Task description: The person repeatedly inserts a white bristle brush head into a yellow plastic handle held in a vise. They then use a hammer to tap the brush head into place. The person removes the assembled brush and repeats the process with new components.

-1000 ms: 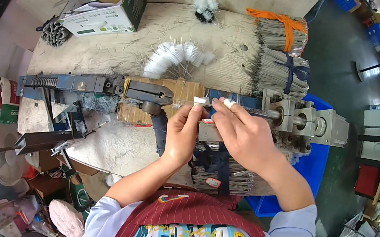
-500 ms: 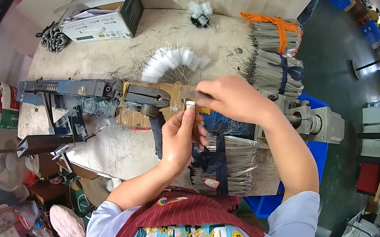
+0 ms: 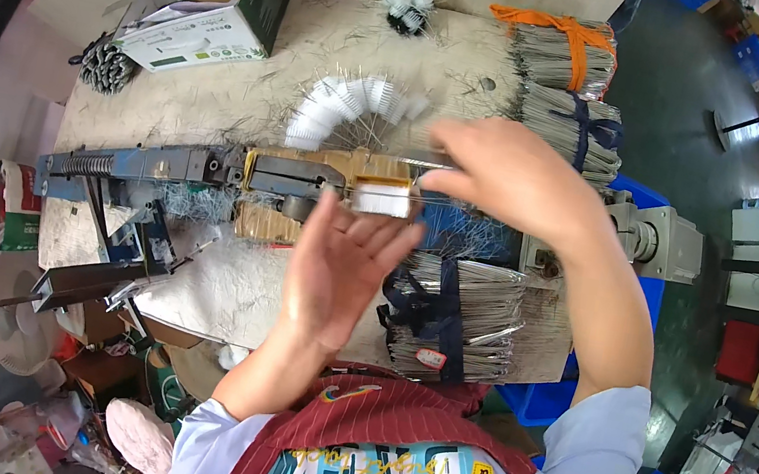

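Observation:
My left hand (image 3: 339, 265) is held palm up with its fingers stretched out, just below the machine. Near its fingertips, a block of white bristles (image 3: 382, 200) sits beside the jaws of a dark metal clamp (image 3: 294, 175). My right hand (image 3: 512, 174) is over the machine's right part, its fingers curled and blurred. A thin metal strip (image 3: 428, 164) shows at its fingers, but its kind is unclear. Behind the machine, white bristle brushes with wire stems (image 3: 346, 109) lie in an arc.
Tied bundles of metal wires lie at the right: an orange-tied bundle (image 3: 563, 58), a dark-tied one (image 3: 576, 130) and a nearer one (image 3: 461, 323). A cardboard box (image 3: 195, 42) stands back left. Loose wire bits litter the table (image 3: 432, 53). A motor-like unit (image 3: 667, 247) overhangs the right edge.
My left hand has opened from a pinch near the small white piece and turned palm up. My right hand has lifted away slightly to the right. The white bristle block is now uncovered.

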`<state>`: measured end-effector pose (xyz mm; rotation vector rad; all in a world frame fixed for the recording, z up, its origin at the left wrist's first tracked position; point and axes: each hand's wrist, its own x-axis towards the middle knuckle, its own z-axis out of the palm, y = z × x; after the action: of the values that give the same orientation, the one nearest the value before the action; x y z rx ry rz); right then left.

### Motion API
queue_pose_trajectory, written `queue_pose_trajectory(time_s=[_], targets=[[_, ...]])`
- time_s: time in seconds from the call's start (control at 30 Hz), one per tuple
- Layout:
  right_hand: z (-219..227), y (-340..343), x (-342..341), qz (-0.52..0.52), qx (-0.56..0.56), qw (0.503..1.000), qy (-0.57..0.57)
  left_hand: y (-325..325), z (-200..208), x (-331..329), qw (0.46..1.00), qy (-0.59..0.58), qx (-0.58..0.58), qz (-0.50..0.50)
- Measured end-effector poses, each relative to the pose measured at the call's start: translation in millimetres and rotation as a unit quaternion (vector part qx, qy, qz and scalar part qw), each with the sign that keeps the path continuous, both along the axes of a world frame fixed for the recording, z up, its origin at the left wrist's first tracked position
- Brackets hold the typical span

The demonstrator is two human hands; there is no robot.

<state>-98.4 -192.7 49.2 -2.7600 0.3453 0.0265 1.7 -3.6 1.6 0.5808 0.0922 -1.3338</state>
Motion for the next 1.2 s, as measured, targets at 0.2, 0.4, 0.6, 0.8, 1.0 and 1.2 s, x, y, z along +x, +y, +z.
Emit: queue_pose_trajectory(time_s=[0.2, 0.4, 0.6, 0.8, 1.0, 1.2], targets=[[18, 30, -33, -0.137, 0.329, 0.931, -0.079, 5, 0, 1, 1.0, -0.02, -0.01, -0.002], [-31, 70, -20, -0.029, 0.003, 0.973, -0.228, 5, -2, -1, 0.999, 0.009, 0.019, 0.024], [-27, 60, -16, -0.09, 0.114, 0.953, -0.265, 10, -9, -1, 1.0, 0.018, -0.017, -0.004], [-14, 67, -31, -0.206, 0.098, 0.953, -0.198, 8, -9, -4, 0.993, -0.12, -0.015, -0.011], [-21, 78, -30, -0.087, -0.047, 0.966, -0.238, 9, -5, 0, 0.998, -0.066, -0.001, -0.013], [1, 93, -17, -0.026, -0.167, 0.98, -0.1, 12, -1, 5, 0.998, -0.059, 0.004, -0.02]])
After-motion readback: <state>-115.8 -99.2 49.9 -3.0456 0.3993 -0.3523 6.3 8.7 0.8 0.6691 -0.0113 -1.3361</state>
